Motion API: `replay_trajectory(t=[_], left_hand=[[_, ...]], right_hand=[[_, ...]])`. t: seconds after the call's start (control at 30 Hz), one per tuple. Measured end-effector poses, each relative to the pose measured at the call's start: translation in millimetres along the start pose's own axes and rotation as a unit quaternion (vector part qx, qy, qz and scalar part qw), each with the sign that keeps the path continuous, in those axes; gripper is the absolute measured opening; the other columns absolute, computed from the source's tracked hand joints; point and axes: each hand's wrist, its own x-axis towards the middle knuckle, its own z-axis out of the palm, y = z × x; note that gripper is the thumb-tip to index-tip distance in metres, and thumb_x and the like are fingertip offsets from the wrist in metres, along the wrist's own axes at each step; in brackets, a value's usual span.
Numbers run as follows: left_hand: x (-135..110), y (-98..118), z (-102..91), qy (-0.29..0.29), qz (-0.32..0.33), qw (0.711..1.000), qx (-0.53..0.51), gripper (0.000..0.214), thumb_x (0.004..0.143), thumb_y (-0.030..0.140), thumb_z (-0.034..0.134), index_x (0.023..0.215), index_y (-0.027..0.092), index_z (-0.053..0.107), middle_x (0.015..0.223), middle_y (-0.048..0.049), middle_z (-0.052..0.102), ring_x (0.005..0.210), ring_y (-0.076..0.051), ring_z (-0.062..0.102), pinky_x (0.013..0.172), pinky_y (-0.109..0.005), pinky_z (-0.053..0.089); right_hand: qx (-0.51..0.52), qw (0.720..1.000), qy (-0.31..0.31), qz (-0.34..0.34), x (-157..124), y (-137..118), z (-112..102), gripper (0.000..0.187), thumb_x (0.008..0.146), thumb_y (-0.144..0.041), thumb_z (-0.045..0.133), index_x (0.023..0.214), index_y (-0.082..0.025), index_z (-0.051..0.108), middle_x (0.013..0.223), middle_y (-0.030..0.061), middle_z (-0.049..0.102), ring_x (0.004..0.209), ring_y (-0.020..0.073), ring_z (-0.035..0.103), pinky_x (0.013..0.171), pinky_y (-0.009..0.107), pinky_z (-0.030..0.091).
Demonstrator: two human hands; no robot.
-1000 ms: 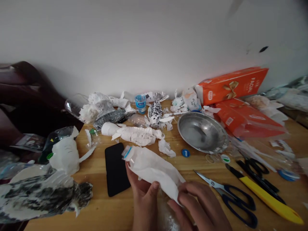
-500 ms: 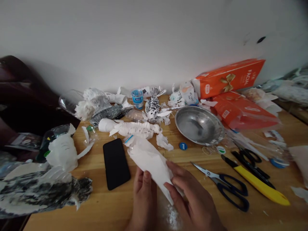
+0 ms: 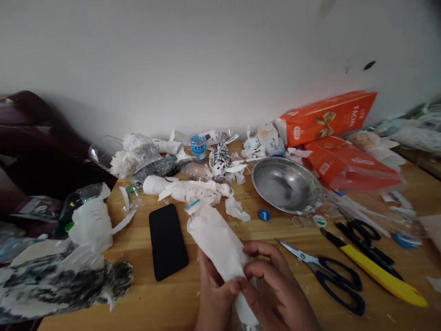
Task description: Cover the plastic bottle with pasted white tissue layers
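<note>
A clear plastic bottle wrapped in white tissue paper (image 3: 217,239) lies slanted between my hands, its blue-ringed neck pointing away from me. My left hand (image 3: 215,296) is closed round its left side and underside, thumb on top near the lower end. On the right, the fingers of my right hand (image 3: 275,287) press the paper against the bottle, close to my left thumb. Just left of the bottle is a black phone (image 3: 168,241). Scissors with dark blue handles (image 3: 339,278) lie to the right of my right hand.
A metal bowl (image 3: 287,184) stands behind, with a blue cap (image 3: 264,215) near it. Orange tissue packs (image 3: 327,119) lean at the wall. A yellow-handled knife (image 3: 382,271) lies right. Paper-covered, fish-like shapes (image 3: 62,280) sit left; a blue-labelled cup (image 3: 198,148) stands at the back.
The wrapped bottle has shifted slightly toward me. My left thumb has moved onto the paper's lower end, meeting my right fingers, and the paper lies closer round the bottle.
</note>
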Motion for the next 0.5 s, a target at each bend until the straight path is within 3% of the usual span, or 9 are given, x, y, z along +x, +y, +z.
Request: replay_trajectory(t=[0.13,0.3,0.4,0.5], left_hand=[[1.5,4.3,5.8,0.024,-0.013,1.000,0.002,0.097,0.051,0.050,0.093,0.134,0.027,0.048,0.094,-0.0047,0.071,0.078,-0.022,0.067,0.068,-0.029,0.054],[3.1,6.1,4.4,0.025,-0.017,0.999,0.026,0.092,0.059,0.056,0.088,0.135,0.025,0.047,0.093,-0.0046,0.071,0.073,-0.020,0.064,0.065,-0.027,0.051],[3.1,6.9,-0.2,0.013,-0.025,0.999,0.038,0.091,0.059,0.059,0.087,0.134,0.025,0.047,0.095,-0.0046,0.070,0.075,-0.020,0.065,0.065,-0.027,0.051],[1.4,9.8,-4.3,0.002,-0.035,0.999,0.035,0.097,0.057,0.063,0.087,0.137,0.025,0.048,0.101,-0.0075,0.072,0.082,-0.025,0.067,0.070,-0.032,0.054]], right_hand=[[-0.024,0.999,0.041,0.021,-7.3,-1.8,1.9,0.010,0.097,-0.031,0.057,0.089,-0.025,0.058,0.116,0.0070,0.058,0.108,0.0191,0.061,0.086,0.026,0.055],[-0.002,0.999,0.036,-0.022,-3.9,3.0,-1.8,0.005,0.094,-0.022,0.058,0.091,-0.025,0.057,0.097,0.0035,0.065,0.091,0.0158,0.066,0.076,0.021,0.056],[0.064,0.997,0.033,0.011,-3.7,3.5,-0.1,0.002,0.096,-0.026,0.058,0.096,-0.025,0.058,0.100,0.0038,0.066,0.092,0.0158,0.067,0.078,0.021,0.056],[0.173,0.983,0.011,0.067,-4.5,3.8,2.8,0.014,0.098,-0.034,0.056,0.110,-0.026,0.056,0.103,0.0036,0.067,0.088,0.0151,0.069,0.073,0.021,0.057]])
